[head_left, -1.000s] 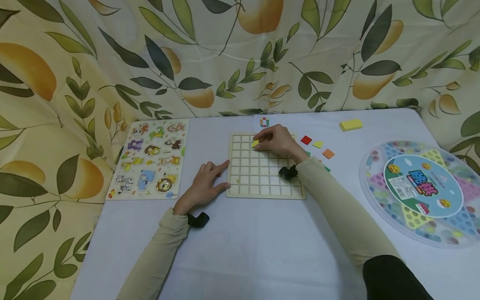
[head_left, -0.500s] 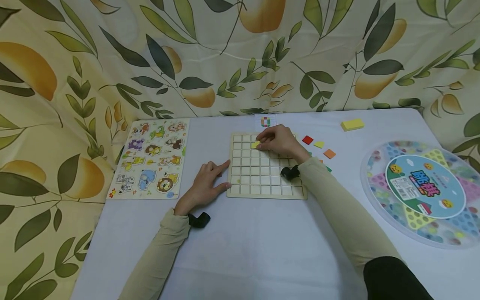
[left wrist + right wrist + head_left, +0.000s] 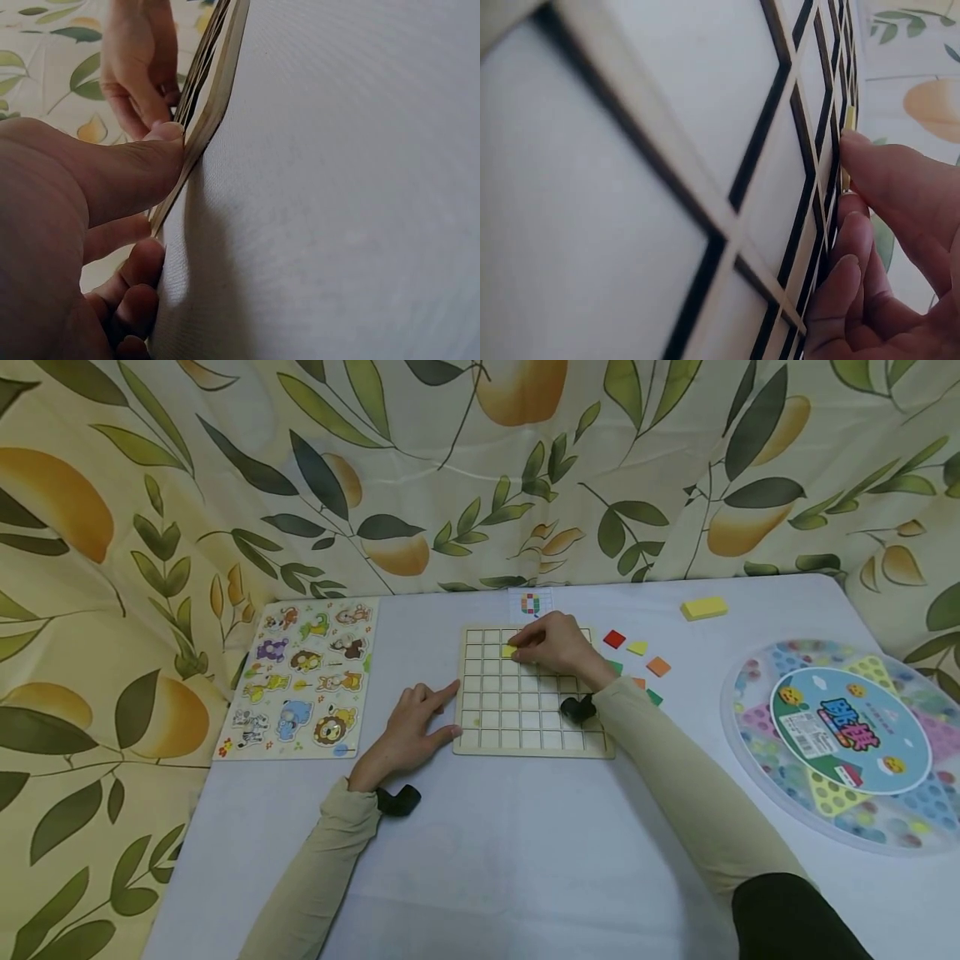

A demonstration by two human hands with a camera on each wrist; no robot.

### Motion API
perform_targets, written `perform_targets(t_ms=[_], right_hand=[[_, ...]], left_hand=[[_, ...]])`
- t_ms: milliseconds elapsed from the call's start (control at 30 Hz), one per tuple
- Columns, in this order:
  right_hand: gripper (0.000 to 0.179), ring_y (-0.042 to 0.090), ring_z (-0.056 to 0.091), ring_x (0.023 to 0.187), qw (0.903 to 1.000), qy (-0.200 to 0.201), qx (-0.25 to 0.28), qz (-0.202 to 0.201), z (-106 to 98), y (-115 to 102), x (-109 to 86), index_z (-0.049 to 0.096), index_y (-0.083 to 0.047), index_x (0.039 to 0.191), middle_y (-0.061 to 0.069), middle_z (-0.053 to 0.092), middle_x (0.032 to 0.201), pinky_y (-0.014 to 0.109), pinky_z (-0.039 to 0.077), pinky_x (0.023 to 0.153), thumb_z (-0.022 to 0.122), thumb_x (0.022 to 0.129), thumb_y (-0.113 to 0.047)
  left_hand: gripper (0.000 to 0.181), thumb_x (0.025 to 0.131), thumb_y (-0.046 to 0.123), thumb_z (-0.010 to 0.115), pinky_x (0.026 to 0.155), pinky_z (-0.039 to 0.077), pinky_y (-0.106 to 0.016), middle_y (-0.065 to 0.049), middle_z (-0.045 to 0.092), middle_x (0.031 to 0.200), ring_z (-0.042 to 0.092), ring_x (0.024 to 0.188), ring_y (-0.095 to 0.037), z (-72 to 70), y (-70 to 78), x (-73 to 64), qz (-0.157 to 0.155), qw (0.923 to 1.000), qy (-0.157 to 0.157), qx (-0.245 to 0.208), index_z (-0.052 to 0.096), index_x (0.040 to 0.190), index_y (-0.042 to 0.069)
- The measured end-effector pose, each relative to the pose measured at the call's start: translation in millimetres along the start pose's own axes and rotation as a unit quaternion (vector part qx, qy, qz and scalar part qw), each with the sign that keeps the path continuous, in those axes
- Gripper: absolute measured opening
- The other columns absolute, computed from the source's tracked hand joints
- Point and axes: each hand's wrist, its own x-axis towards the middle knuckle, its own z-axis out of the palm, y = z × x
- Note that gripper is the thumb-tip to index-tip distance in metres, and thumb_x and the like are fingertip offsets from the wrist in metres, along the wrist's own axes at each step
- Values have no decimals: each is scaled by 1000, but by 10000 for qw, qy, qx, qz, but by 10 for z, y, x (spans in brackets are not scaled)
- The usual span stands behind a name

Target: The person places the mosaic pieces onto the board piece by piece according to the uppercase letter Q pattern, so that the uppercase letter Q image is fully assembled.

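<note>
A wooden grid board (image 3: 517, 710) lies on the white table. My right hand (image 3: 558, 647) is over its upper part and pinches a small yellow square tile (image 3: 508, 652) at one of the upper-left cells. In the right wrist view the tile (image 3: 850, 124) shows edge-on between thumb and fingers, close against the grid; whether it lies flat in the cell cannot be told. My left hand (image 3: 412, 727) touches the board's left edge with extended index finger and thumb. The left wrist view shows the thumb (image 3: 142, 169) against the board's rim (image 3: 217, 90).
Right of the board lie a red tile (image 3: 614, 639), a yellow tile (image 3: 637, 647), orange tiles (image 3: 658, 667) and green tiles (image 3: 654, 697). Behind it is a pattern card (image 3: 530, 603). An animal puzzle (image 3: 300, 681), a yellow block (image 3: 704, 608) and a round game box (image 3: 847, 735) stand around.
The yellow tile has shifted slightly toward me and lies squarer with the grid cell, with my right hand still pinching it. My left hand has stayed at the board's edge.
</note>
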Motion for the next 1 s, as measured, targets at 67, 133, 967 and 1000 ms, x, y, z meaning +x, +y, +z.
perform_targets(t_ms=[67,133,967,1000], right_hand=[[25,23,66,96,10000,-3,-41,-49,-1,3,-3,83,-7,117,13,78,120,30,48,81,82,93,-16],[27,23,66,96,9999,-22,-55,-91,-8,10,-13,82,-8,118,13,78,120,30,48,81,84,93,-17],[43,34,63,111,9930,581,-424,938,-879,525,-537,71,-4,135,23,69,130,43,48,93,75,100,-28],[44,36,62,114,9919,608,-428,1033,-908,551,-555,70,-3,137,24,67,133,46,49,96,74,100,-28]], left_hand=[[72,99,24,76,81,27,-33,-9,48,103,32,91,-19,0,-3,-3,23,10000,20,-7,43,163,12],[72,99,24,76,81,27,-33,-9,49,103,33,91,-19,0,-4,-5,45,10000,30,-20,43,163,12],[72,99,24,76,81,29,-32,-9,49,104,35,92,-20,1,9,-6,-1,10000,-18,62,43,163,12],[72,99,24,76,81,29,-32,-9,49,103,34,92,-20,6,8,-6,19,10000,-7,67,44,163,12]])
